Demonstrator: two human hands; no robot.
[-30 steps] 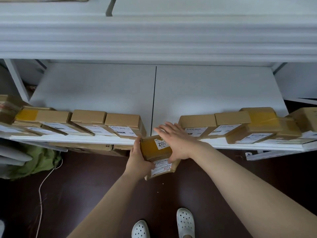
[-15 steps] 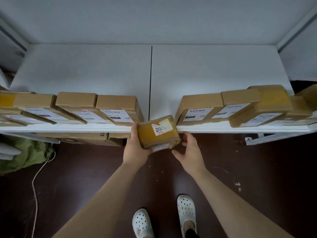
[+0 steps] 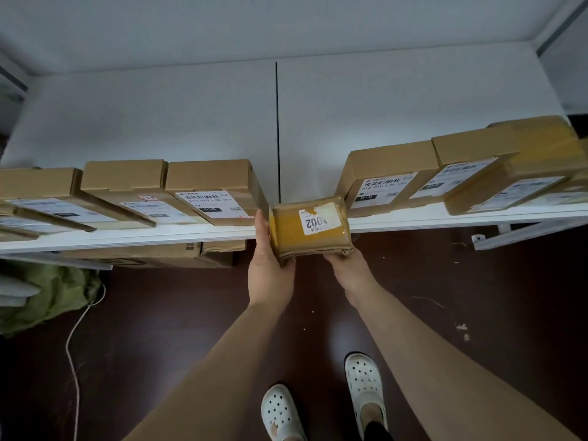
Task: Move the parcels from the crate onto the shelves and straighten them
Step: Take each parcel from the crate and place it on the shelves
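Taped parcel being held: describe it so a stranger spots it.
Find the white shelf of cardboard boxes. In the row's middle gap, the left hand and right hand hold the taped parcel. Its neighbours are plain brown; it is yellow-taped, labelled 002.

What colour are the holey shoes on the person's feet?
They are white rubber clogs with round holes; the head view shows them.

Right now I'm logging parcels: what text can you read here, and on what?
"2002": sticker on the held parcel, one digit torn.
"010 010 L30 581" and "010": box left of it.
"010 010 L30 581" and "010": box right of it.
Other labels: too blurred.
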